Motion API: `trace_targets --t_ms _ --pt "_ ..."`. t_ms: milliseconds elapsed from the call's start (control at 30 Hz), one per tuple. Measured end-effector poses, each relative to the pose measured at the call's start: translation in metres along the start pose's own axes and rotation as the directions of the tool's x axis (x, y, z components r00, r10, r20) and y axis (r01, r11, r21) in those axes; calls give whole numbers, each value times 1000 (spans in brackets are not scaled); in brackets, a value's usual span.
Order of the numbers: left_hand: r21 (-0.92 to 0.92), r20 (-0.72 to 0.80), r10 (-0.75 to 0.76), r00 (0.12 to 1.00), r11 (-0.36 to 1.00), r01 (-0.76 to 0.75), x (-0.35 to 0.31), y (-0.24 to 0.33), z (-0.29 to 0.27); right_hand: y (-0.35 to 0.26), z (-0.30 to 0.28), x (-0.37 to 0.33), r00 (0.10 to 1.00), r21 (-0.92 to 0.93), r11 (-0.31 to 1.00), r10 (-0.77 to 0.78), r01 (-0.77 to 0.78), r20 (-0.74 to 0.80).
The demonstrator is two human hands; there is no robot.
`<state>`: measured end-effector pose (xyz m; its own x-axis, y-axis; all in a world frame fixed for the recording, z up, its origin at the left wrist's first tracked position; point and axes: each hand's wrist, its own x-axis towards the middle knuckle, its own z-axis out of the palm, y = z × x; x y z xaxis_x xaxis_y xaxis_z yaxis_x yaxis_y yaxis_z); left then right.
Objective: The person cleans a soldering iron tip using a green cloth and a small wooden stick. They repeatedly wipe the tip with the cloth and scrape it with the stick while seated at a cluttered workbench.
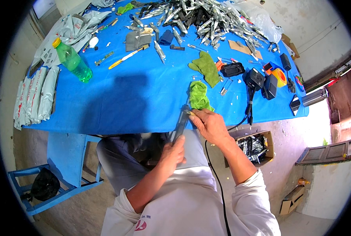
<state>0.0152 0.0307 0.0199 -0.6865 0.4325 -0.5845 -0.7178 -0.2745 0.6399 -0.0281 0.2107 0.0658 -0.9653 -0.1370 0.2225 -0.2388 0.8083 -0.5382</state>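
Note:
My left hand (173, 154) is closed around the lower end of a slim dark grey bar-shaped piece (181, 122), tilted upward over my lap at the table's front edge. My right hand (211, 125) is closed in a pinch by the bar's upper end. A small yellowish bit (189, 112) shows at its fingertips; what it is, I cannot make out. Just beyond the fingers lies a bright green cloth (199, 95), crumpled on the blue-covered table (163, 88). Behind it is a darker green cloth (205, 68).
A heap of slim wrapped pieces (207, 19) covers the far side. Green bottle (74, 61) and grey packages (34, 96) stand left; an orange-handled knife (128, 57) lies between. Black adapters (255, 80), a black tray (233, 69) and yellow tape (279, 78) lie right. A filled carton (268, 151) is below.

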Motion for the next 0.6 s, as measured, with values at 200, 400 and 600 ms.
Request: trace_targets --t_ms 200,400,600 --pt "-4 -38 -26 999 1000 26 -1 1 3 -1 -1 3 1000 -14 999 29 -29 4" --pt "-2 -18 -5 1000 1000 5 0 -1 0 -6 2 6 990 85 988 135 -132 -33" --pt "-5 -17 -21 1000 1000 21 0 0 -1 -4 9 18 996 77 997 -25 32 -80"
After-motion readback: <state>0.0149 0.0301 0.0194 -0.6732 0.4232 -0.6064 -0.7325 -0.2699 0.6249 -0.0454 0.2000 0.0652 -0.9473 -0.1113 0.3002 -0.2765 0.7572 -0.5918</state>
